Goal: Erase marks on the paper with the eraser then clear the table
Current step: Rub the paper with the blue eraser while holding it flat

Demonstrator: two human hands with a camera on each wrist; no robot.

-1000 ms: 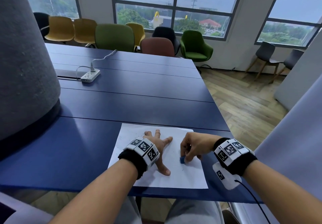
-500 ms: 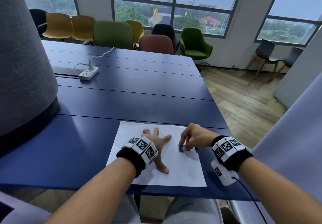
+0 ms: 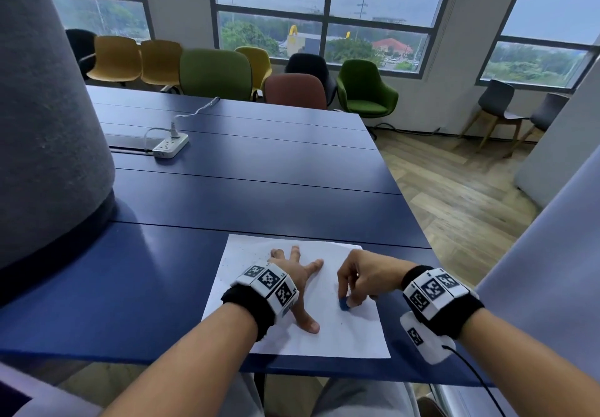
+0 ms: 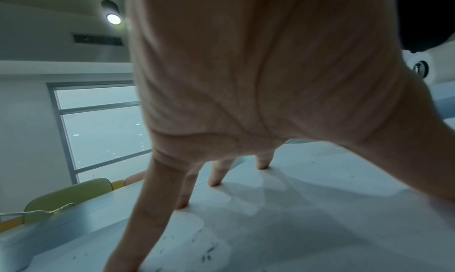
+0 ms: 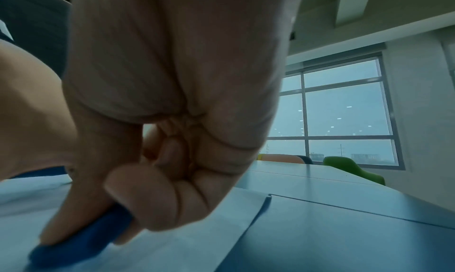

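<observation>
head: paper (image 3: pixel 328 335) is pinned flat on the table (image 3: pixel 227 195) by the splayed left hand (image 3: pixel 297 273); eraser (image 3: pixel 344 304) is pinched by the right hand (image 3: pixel 363 278), just right of the left.
left wrist: fingertips (image 4: pixel 214 183) are spread on the sheet.
right wrist: eraser (image 5: pixel 81 243) is clamped between thumb and fingers, pressed on the paper.

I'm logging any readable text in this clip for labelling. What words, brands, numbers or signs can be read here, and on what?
No readable words or numbers in any view.
Wrist bands on the left hand and right hand: black-and-white square marker patterns only, no letters.
Paper: only small dark specks, no legible writing.
Eraser: plain blue, no print showing.
Power strip: any marking is too small to read.
Yellow arch-shaped sign outside the window: no lettering legible.
</observation>
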